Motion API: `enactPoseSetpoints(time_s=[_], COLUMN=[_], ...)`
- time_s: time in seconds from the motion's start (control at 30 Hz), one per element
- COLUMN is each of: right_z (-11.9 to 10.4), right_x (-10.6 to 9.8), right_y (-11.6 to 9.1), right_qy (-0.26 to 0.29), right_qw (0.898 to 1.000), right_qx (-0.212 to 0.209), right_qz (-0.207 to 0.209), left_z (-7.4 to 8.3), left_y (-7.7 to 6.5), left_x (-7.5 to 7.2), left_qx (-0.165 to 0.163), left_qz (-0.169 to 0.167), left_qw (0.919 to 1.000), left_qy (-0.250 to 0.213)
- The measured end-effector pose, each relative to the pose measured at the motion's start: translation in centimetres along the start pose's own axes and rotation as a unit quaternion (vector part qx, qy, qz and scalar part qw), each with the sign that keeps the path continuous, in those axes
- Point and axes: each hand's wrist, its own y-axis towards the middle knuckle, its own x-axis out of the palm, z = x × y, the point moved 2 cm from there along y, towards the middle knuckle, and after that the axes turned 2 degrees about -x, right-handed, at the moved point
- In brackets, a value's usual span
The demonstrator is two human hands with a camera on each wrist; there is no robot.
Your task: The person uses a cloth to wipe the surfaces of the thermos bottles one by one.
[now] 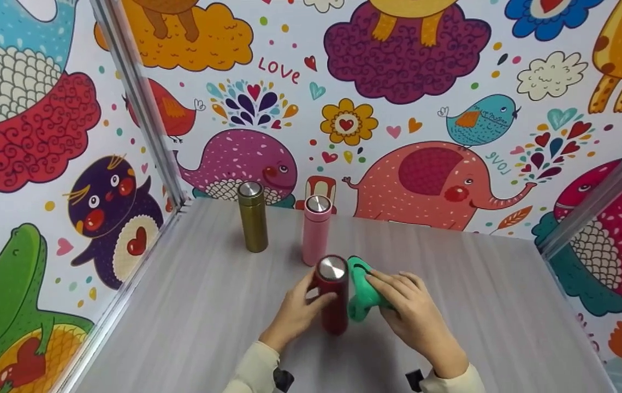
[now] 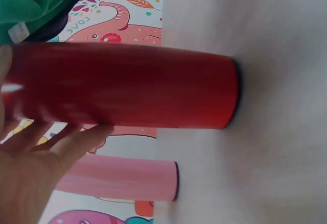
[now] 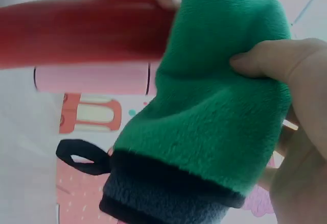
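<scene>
A dark red thermos flask (image 1: 335, 305) with a silver-topped lid stands upright in the head view. My left hand (image 1: 301, 311) grips its upper body from the left, with the thumb across the near side. My right hand (image 1: 412, 311) holds a folded green cloth (image 1: 364, 295) just right of the flask. In the right wrist view the plush cloth (image 3: 219, 96) has dark edging and a black hanging loop, and overlaps the flask's upper end. Whether cloth and flask touch, I cannot tell. The left wrist view shows the flask's dark base rim (image 2: 236, 92).
Behind the red flask stands a pink thermos flask (image 1: 315, 237). An olive-gold thermos flask (image 1: 254, 221) is further left, near the back wall. The grey table (image 1: 196, 305) is bounded by walls with cartoon prints (image 1: 283, 109) and metal corner posts.
</scene>
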Motion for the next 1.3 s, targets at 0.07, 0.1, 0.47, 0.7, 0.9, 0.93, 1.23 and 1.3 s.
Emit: enactPoseSetpoints(time_s=[0.07, 0.1, 0.47, 0.7, 0.9, 0.93, 1.23, 1.3], right_z=[0.1, 0.2, 0.7, 0.3, -0.4, -0.5, -2.1, -2.5], right_x=[-0.3, -0.4, -1.3, -1.7, -1.6, -1.4, 0.0, 0.2], right_y=[-0.6, -0.8, -2.4, -2.6, -2.0, -1.9, -0.7, -0.5], right_qy=[0.004, 0.008, 0.059, 0.095, 0.099, 0.098, 0.182, 0.19], right_qw=[1.0, 1.0, 0.993, 0.988, 0.986, 0.986, 0.974, 0.972], right_qx=[0.011, 0.015, 0.043, 0.064, 0.064, 0.06, 0.066, 0.071], right_qz=[0.017, 0.025, 0.087, 0.104, 0.122, 0.12, 0.114, 0.116], left_z=[-0.2, -0.2, 1.8, 2.9, 3.7, 3.8, 4.1, 4.2], left_y=[-0.4, -0.6, -1.6, -1.9, -2.1, -2.2, -2.0, -2.0], left_x=[-0.5, -0.7, -2.3, -2.5, -2.3, -2.2, -1.5, -1.6], left_qx=[0.001, 0.0, 0.022, -0.011, -0.032, -0.032, -0.035, -0.029], left_qz=[0.04, 0.059, 0.198, 0.214, 0.216, 0.214, 0.197, 0.199], left_qw=[0.9988, 0.9969, 0.9221, 0.859, 0.8287, 0.8274, 0.804, 0.799], left_qy=[-0.029, -0.053, -0.332, -0.465, -0.515, -0.518, -0.56, -0.567])
